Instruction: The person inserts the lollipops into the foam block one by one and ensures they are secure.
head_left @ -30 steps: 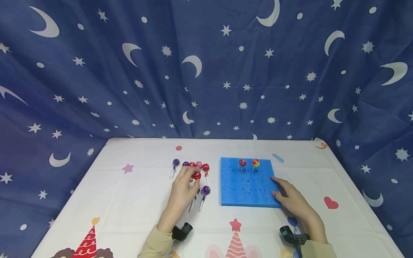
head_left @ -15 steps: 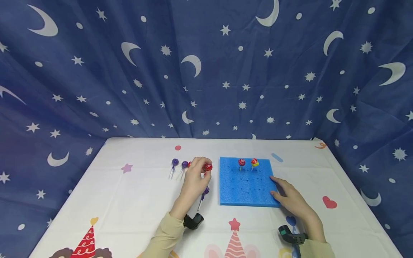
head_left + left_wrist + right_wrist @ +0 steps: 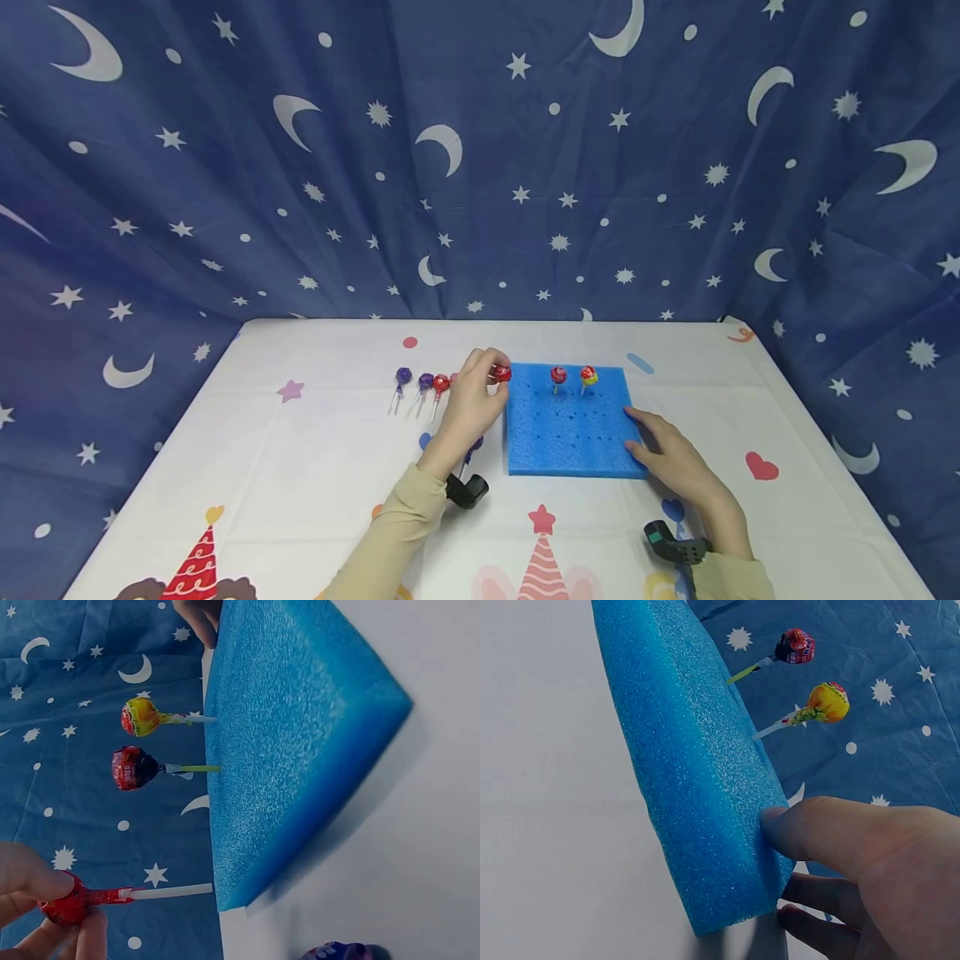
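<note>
A right hand (image 3: 678, 460) at a blue foam board (image 3: 562, 457), a left hand (image 3: 471, 398) pinching a red lollipop (image 3: 501, 374) by its far left corner.
Nearest, in front of the board, a striped party hat (image 3: 543, 571) is printed on the white tablecloth; a purple lollipop (image 3: 473, 450), half hidden by the left forearm, lies left of the board's near part. The right thumb and fingers, loosely extended, touch the board's right edge. At its far left corner the left thumb and fingers grip the red lollipop's wrapped head, stick toward the board; whether the tip touches, I cannot tell. Farther left of the board lie two purple lollipops (image 3: 403, 376) and another red one (image 3: 441, 383). A dark red lollipop (image 3: 558, 376) and a yellow-and-red lollipop (image 3: 588, 376) stand in its far part; behind it hangs a starry blue curtain (image 3: 495, 242).
</note>
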`<state>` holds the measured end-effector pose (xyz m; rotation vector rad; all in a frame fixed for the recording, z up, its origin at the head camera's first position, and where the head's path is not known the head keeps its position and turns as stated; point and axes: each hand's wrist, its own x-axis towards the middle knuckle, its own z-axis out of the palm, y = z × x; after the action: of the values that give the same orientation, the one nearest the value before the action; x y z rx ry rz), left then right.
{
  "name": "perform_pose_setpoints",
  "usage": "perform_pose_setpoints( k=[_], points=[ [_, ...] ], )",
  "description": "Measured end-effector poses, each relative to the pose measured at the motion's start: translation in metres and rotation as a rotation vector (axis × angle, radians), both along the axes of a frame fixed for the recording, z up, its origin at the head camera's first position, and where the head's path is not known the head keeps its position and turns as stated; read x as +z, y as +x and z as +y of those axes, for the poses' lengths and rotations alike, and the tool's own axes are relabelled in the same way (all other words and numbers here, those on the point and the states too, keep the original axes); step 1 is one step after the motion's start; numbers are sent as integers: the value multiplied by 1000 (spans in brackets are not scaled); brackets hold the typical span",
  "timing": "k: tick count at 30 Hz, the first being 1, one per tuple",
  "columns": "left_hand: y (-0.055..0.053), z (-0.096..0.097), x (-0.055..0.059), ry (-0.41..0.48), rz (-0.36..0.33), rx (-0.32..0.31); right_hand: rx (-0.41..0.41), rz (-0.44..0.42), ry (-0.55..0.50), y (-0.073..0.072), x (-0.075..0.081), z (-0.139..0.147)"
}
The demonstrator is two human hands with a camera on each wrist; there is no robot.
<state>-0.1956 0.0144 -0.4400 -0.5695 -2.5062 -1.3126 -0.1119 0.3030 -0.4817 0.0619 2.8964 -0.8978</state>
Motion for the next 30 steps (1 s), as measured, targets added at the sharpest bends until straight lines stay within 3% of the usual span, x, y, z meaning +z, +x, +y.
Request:
perform_pose_setpoints(
  k=[18, 30],
  points=[
    [-22, 19, 3, -91, -36, -40, 2, 16, 0, 0, -1, 1],
    [-32, 29, 1, -132, -17, -69, 5, 32, -3, -1, -2, 1]
  ],
)
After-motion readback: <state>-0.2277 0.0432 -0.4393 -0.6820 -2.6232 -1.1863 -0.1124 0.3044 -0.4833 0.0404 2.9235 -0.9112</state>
